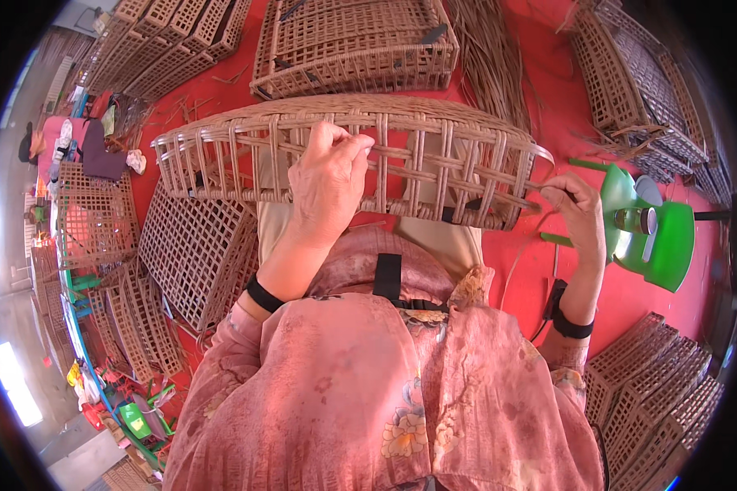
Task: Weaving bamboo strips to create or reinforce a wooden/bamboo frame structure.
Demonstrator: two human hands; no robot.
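Basket (418,106) stretches lengthwise either side of the left hand (329,180), fingertips pressed together; right hand (580,204)'s nearer its right end, seemingly pinching a strand (526,202).

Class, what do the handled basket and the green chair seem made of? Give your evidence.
Basket: probably rattan or similar cane, dull brown and openly woven, though a synthetic lookalike is possible. Green chair: likely plastic, smooth, slightly shiny, evenly coloured.
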